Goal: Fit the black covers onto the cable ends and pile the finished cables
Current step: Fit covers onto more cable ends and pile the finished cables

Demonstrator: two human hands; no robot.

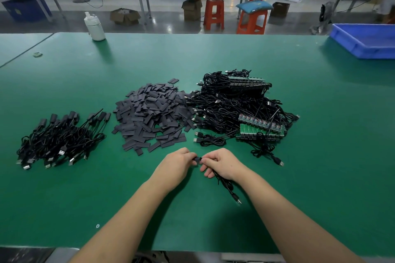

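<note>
Both hands meet over the green table (213, 53) near its front edge. My left hand (177, 166) pinches a small black cover (197, 159) at its fingertips. My right hand (220, 163) grips a black cable (226, 186) whose free end trails back toward me. The cover sits at the cable's end between the two hands. A heap of flat black covers (151, 115) lies ahead at centre. A tangle of bare cables with green circuit boards (237, 109) lies to the right of it. Cables with fitted covers (62, 139) are piled on the left.
A white bottle (95, 26) stands at the table's far left edge. A blue plastic tray (365, 40) sits at the far right. Two loose cables (210, 139) lie just ahead of my hands. Orange stools, boxes and another workbench stand beyond the table.
</note>
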